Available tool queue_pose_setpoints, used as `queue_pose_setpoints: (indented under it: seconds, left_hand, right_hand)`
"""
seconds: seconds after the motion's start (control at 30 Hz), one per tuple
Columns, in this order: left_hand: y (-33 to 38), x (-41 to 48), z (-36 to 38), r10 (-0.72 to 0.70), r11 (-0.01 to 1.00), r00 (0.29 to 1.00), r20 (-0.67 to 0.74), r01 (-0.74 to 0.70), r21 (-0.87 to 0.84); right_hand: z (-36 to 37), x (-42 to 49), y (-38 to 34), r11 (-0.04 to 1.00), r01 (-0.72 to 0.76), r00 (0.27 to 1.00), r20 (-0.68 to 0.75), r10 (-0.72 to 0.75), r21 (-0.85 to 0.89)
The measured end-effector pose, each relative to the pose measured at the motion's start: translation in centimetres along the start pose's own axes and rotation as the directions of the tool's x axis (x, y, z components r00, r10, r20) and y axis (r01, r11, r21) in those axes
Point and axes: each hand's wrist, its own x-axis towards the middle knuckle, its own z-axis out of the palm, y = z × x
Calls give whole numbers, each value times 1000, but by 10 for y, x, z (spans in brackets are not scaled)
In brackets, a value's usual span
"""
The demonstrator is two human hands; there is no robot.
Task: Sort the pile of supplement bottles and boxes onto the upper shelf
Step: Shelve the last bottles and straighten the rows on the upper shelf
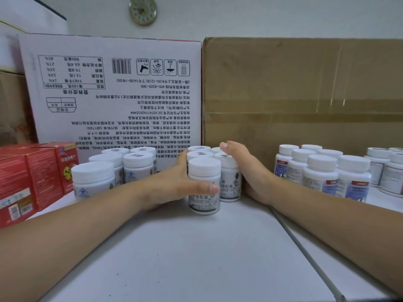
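Round clock [142, 10] high on wall [283, 16], top centre. White carton [113, 90], print upside down, at back edge of shelf [196, 258], left. Brown taped carton [301, 90] just beside it, right. Another brown box [13, 105] far left, partly hidden.

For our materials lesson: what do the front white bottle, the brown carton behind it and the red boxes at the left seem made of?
Front white bottle: likely plastic, smooth, semi-matte, with moulded cap and printed label. Brown carton: apparently cardboard, matte, creased, with shiny tape strip. Red boxes: thin printed card, probably film-wrapped, judging by glare.
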Motion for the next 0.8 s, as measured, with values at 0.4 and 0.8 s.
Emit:
queue_pose_setpoints:
  seconds: [0.4,0.8]
  left_hand:
    - [-6,2,-5,7,995,1000,27,-9,94]
    - [-1,-9,-1,25,958,1000,-16,-20,285]
  right_hand:
    - [0,-3,-7,995,-69,994,87,62,70]
    - [-6,-8,-5,999,27,1000,7,-27,-34]
